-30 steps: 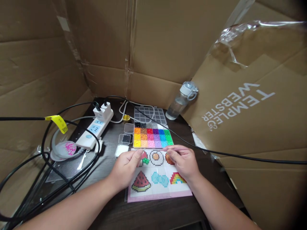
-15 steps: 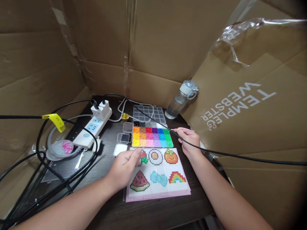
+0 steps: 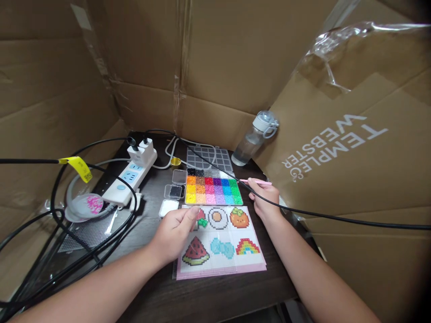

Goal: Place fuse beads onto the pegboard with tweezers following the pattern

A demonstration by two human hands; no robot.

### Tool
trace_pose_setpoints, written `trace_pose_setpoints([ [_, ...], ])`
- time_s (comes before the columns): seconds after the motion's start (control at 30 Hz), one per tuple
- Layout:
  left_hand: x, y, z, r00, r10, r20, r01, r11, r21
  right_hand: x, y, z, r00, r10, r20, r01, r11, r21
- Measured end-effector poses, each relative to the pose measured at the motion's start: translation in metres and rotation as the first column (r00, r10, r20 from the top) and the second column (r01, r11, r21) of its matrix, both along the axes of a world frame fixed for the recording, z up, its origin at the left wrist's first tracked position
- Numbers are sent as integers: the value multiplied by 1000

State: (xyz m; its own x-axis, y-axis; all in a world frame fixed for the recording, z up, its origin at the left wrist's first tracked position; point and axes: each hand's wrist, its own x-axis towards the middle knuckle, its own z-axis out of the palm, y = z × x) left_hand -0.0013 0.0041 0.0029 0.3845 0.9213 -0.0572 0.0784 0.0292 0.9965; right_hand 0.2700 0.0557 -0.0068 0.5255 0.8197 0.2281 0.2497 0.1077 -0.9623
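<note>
My right hand is closed round pink tweezers, whose tip points left at the right edge of the bead box. That box holds small beads sorted by colour, and its gridded lid lies folded back behind it. Over the upper left corner of the pattern sheet is my left hand, fingers curled under and thumb on top; whatever it grips is hidden. The sheet shows a watermelon slice, an egg, an orange fruit, a bow and a rainbow, with one picture partly covered by my thumb.
Small clear cases with white beads and black beads stand left of the box, near a gold cup. A power strip, looped black cables and a dish of pink beads lie left. A water bottle stands back right. Cardboard walls surround the table.
The tweezers have turned slightly in my right hand and now show more of their length. My left hand stays at the sheet's corner. The view has shifted very slightly.
</note>
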Motion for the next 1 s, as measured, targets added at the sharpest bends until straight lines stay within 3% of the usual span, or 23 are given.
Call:
trace_pose_setpoints([
  [0.1, 0, 0, 2, 1000, 11, -19, -11, 1000, 11, -3, -10, 6, 993, -15, -119, 15, 1000, 1],
  [0.2, 0, -1, 3, 1000, 8, -24, -7, 1000, 27, -20, -36, 16, 983, 72, -169, -77, 997, -24],
  [0.27, -1, -1, 3, 1000, 11, -16, -10, 999, 33, -37, -59, 22, 971, 233, -49, -237, 965, -109],
  [0.33, 0, -1, 2, 1000, 14, -17, -13, 999, 35, -57, -78, 25, 926, 353, 135, -325, 926, -193],
  [0.4, 0, 0, 2, 1000, 14, -17, -14, 999, 35, -73, -88, 25, 873, 443, 206, -404, 891, -205],
  [0.53, 1, 0, 2, 1000, 7, 1, -7, 1000, 29, -85, -85, 18, 853, 482, 202, -449, 874, -188],
  [1.0, 1, 1, 2, 1000, -5, 27, 4, 1000, 22, -81, -81, 10, 872, 474, 121, -445, 872, -205],
])
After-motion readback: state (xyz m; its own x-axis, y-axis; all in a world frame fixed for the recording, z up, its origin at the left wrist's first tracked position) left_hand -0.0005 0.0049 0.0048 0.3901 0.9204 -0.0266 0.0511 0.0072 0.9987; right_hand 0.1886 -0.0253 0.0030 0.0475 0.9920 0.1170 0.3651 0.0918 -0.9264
